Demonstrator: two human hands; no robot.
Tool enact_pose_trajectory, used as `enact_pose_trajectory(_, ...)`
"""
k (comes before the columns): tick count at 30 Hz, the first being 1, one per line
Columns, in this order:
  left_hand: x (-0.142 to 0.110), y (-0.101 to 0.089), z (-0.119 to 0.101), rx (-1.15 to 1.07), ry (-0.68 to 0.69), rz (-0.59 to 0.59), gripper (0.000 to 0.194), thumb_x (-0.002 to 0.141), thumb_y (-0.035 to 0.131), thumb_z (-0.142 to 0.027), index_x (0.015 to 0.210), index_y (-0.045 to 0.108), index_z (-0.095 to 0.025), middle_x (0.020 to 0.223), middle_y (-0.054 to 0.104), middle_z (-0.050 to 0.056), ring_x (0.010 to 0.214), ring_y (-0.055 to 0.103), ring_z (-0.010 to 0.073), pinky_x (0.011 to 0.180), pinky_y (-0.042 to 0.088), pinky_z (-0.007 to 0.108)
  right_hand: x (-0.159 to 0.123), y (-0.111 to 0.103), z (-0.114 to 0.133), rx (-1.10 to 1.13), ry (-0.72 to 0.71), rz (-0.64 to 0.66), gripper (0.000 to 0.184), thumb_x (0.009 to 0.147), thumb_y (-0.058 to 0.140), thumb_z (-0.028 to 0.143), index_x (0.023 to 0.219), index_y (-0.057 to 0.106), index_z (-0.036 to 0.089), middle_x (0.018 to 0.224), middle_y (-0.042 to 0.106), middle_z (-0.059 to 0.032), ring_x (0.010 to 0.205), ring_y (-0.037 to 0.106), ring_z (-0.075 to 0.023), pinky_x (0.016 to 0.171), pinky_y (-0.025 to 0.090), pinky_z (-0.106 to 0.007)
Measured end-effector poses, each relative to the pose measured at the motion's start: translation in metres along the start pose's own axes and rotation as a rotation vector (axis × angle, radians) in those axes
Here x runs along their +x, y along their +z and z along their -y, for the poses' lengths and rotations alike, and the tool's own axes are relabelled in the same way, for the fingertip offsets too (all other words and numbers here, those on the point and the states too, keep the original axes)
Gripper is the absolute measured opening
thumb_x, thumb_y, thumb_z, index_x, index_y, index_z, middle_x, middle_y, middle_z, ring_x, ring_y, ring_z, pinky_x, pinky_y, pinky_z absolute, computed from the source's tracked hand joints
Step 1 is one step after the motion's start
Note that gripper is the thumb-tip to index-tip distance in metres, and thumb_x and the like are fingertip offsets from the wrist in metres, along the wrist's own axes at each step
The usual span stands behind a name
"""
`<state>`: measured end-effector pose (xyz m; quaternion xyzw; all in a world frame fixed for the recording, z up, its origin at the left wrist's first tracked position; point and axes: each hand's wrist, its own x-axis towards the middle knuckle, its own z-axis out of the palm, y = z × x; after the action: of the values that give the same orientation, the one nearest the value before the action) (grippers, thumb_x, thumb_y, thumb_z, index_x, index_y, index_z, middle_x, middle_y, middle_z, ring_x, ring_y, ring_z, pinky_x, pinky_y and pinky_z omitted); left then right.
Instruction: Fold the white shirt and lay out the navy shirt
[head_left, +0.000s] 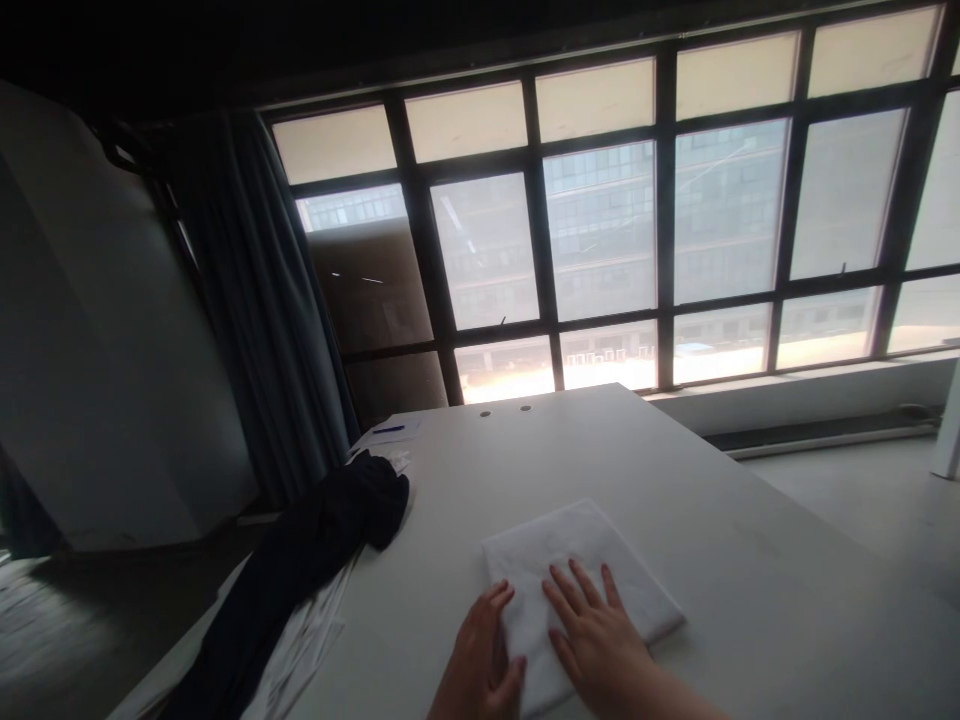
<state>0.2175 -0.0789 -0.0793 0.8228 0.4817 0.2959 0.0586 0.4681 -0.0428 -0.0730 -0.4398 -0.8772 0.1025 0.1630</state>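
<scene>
A white, flat, squarish bundle that looks like folded cloth (589,535) lies on the white table in front of me. On top of it, my right hand (596,630) is laid flat with its fingers spread. At the bundle's left edge, my left hand (480,655) touches the side, its thumb apart from its fingers. Some of the near part of the bundle is covered by both hands.
Dark clothing (300,550) is draped along the left edge of the white table (525,455), over some papers (304,640). A blue pen (388,430) rests on paper at the far left corner. Beyond are a dark curtain (255,300) and large windows.
</scene>
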Motion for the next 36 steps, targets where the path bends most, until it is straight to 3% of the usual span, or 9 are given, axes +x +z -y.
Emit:
enact_pose_trajectory(6, -0.001, -0.007, -0.004, -0.051, -0.078, -0.057, 0.046, 0.090, 0.052, -0.028, 0.135, 0.052, -0.020, 0.133, 0.062, 0.014, 0.126, 0.059, 0.0275, 0.107, 0.051, 0.042, 0.020, -0.036, -0.086, -0.104, 0.081, 0.059, 0.064, 0.101, 0.022, 0.063, 0.157, 0.031, 0.033, 0.165, 0.025, -0.0025, 0.153, 0.012, -0.0351, 0.117, -0.008, -0.069)
enact_pose_trajectory(10, 0.000, -0.003, -0.006, 0.031, 0.025, 0.050, 0.052, 0.084, 0.057, -0.022, 0.136, 0.050, -0.022, 0.130, 0.063, 0.013, 0.121, 0.060, 0.0272, 0.106, 0.050, 0.043, 0.011, -0.060, -0.167, -0.201, 0.355, 0.097, 0.060, 0.100, 0.025, 0.058, 0.158, 0.025, 0.039, 0.168, 0.016, 0.0008, 0.154, 0.006, -0.0383, 0.111, -0.006, -0.078)
enact_pose_trajectory(13, 0.002, -0.003, -0.009, 0.075, 0.053, 0.096, 0.055, 0.082, 0.056, -0.020, 0.137, 0.049, -0.023, 0.130, 0.064, 0.011, 0.120, 0.060, 0.0265, 0.108, 0.047, 0.044, 0.001, -0.071, -0.209, -0.314, 0.562, 0.011, 0.058, 0.100, 0.028, 0.053, 0.157, 0.027, 0.041, 0.168, 0.017, 0.0001, 0.153, 0.006, -0.0392, 0.107, -0.003, -0.081)
enact_pose_trajectory(15, 0.003, -0.004, -0.010, 0.088, 0.054, 0.105, 0.054, 0.083, 0.056, -0.020, 0.136, 0.050, -0.023, 0.129, 0.064, 0.011, 0.119, 0.060, 0.0262, 0.107, 0.047, 0.043, -0.002, -0.074, -0.216, -0.396, 0.671, -0.085, 0.057, 0.100, 0.029, 0.048, 0.156, 0.032, 0.036, 0.168, 0.018, -0.0032, 0.153, 0.008, -0.0394, 0.108, 0.001, -0.080)
enact_pose_trajectory(18, 0.005, -0.007, -0.011, 0.091, 0.052, 0.134, 0.051, 0.084, 0.055, -0.022, 0.135, 0.051, -0.023, 0.127, 0.064, 0.011, 0.118, 0.060, 0.0264, 0.106, 0.046, 0.043, 0.002, -0.067, -0.193, -0.415, 0.750, -0.187, 0.058, 0.099, 0.026, 0.049, 0.154, 0.039, 0.033, 0.168, 0.019, -0.0074, 0.151, 0.014, -0.0413, 0.107, 0.011, -0.079)
enact_pose_trajectory(22, 0.006, -0.010, -0.011, 0.083, 0.058, 0.165, 0.049, 0.085, 0.057, -0.025, 0.134, 0.052, -0.025, 0.129, 0.064, 0.010, 0.119, 0.059, 0.0267, 0.107, 0.045, 0.043, 0.012, -0.033, -0.145, -0.293, 0.737, -0.086, 0.078, 0.089, 0.030, 0.073, 0.157, 0.031, 0.035, 0.167, 0.021, -0.0105, 0.146, 0.018, -0.0528, 0.097, 0.019, -0.085)
enact_pose_trajectory(24, 0.006, -0.009, -0.009, 0.084, 0.059, 0.162, 0.049, 0.085, 0.057, -0.026, 0.134, 0.052, -0.025, 0.129, 0.063, 0.010, 0.119, 0.059, 0.0271, 0.107, 0.045, 0.043, 0.016, -0.015, -0.137, -0.317, 0.747, -0.061, 0.076, 0.090, 0.029, 0.070, 0.158, 0.027, 0.036, 0.168, 0.018, -0.0091, 0.146, 0.015, -0.0548, 0.095, 0.017, -0.087)
enact_pose_trajectory(29, 0.004, -0.006, -0.004, 0.095, 0.081, 0.161, 0.046, 0.086, 0.057, -0.027, 0.132, 0.056, -0.024, 0.130, 0.063, 0.010, 0.119, 0.059, 0.0277, 0.107, 0.045, 0.043, 0.026, -0.012, -0.176, -0.364, 0.746, -0.061, 0.061, 0.098, 0.018, 0.043, 0.159, 0.023, 0.038, 0.169, 0.012, -0.0025, 0.148, 0.013, -0.0507, 0.099, 0.015, -0.085)
enact_pose_trajectory(36, 0.006, -0.006, -0.003, 0.113, 0.091, 0.163, 0.047, 0.083, 0.061, -0.027, 0.130, 0.057, -0.025, 0.129, 0.064, 0.010, 0.119, 0.060, 0.0276, 0.105, 0.046, 0.041, 0.050, -0.043, -0.245, -0.276, 0.758, -0.051, 0.060, 0.100, 0.017, 0.043, 0.159, 0.024, 0.038, 0.170, 0.010, -0.0049, 0.150, 0.012, -0.0473, 0.103, 0.016, -0.080)
